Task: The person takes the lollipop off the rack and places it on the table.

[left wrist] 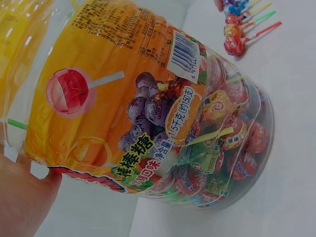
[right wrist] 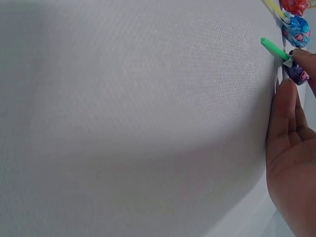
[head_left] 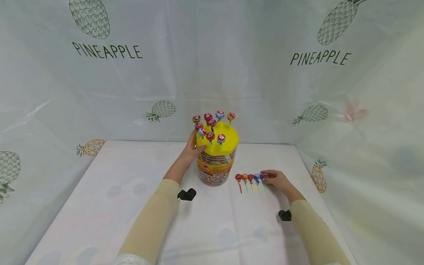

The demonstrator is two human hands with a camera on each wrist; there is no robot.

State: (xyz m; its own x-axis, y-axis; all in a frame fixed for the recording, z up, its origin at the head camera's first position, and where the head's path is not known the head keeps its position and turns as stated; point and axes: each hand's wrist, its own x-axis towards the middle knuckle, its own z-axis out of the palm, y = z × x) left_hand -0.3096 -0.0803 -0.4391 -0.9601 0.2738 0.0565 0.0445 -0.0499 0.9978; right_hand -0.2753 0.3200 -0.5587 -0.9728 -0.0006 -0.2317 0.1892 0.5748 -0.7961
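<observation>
- Centre: a left hand (head_left: 191,150) gripped the jar (head_left: 215,169).
- Right of centre: a right hand (head_left: 277,179) pinched a purple lollipop (right wrist: 296,74), likely light, slick-wrapped, best held by its stick (right wrist: 273,48).

Pale, creased sheeting (head_left: 205,55) hangs behind the white table (head_left: 109,176) and along both sides, printed with line-drawn pineapples (head_left: 90,20) (two captioned PINEAPPLE in dark capitals); faint spots (head_left: 226,237) dot the table.
</observation>
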